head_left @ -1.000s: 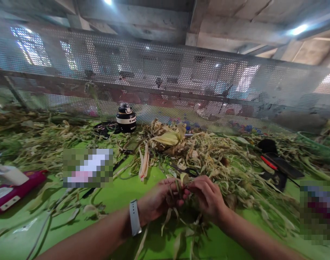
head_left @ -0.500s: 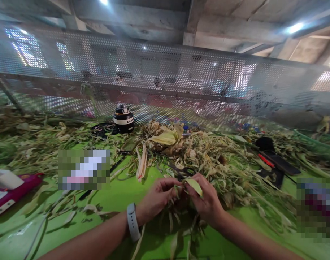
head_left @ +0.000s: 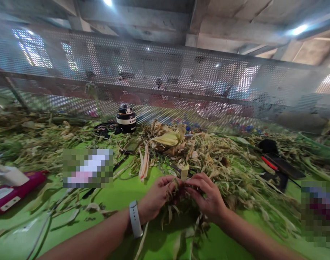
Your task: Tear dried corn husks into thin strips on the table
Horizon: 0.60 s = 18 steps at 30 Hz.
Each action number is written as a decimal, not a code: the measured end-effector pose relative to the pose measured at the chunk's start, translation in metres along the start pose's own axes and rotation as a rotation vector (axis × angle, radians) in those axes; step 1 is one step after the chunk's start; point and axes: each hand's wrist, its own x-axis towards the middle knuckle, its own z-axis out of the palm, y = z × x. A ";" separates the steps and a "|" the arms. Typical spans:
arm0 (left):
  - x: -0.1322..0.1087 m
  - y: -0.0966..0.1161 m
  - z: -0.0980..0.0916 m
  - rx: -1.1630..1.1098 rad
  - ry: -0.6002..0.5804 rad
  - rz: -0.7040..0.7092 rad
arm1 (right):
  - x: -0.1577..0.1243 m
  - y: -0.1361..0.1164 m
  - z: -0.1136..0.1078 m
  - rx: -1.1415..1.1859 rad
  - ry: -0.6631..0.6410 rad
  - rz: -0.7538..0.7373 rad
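Observation:
My left hand [head_left: 159,196], with a pale watch band [head_left: 135,219] at its wrist, is closed on a bunch of dried, withered leaves [head_left: 173,191]. Beside it, my right hand [head_left: 209,198] pinches at the same bunch with thumb and fingertips. A pale yellowish leaf strip [head_left: 185,172] sticks up between the two hands. Fingers partly cover where the strip meets the bunch. Loose strips hang below both hands over the green table [head_left: 151,238]. Just beyond lies a heap of dried leaves [head_left: 208,151] with a larger yellow husk-like leaf [head_left: 169,138] on top.
A black bottle [head_left: 126,121] stands at the back before a perforated metal screen [head_left: 165,79]. At left is a magenta power strip [head_left: 17,193]. On the right lie a dark phone-like slab [head_left: 288,164] and a green basket [head_left: 313,144]. Leaf litter covers both sides.
The yellow-green leaf that lay across my right fingers no longer shows there; a pale strip now stands upright between the hands. My right fingers have shifted and spread slightly. The view has turned slightly left.

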 end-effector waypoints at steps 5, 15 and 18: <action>0.000 -0.001 0.001 -0.007 -0.027 -0.018 | 0.001 0.000 0.003 -0.024 0.015 0.017; 0.000 -0.002 0.004 -0.179 0.009 -0.078 | -0.001 0.005 0.002 -0.063 0.020 -0.022; -0.001 -0.003 0.005 -0.201 0.014 -0.077 | -0.006 0.007 0.004 -0.077 0.029 -0.031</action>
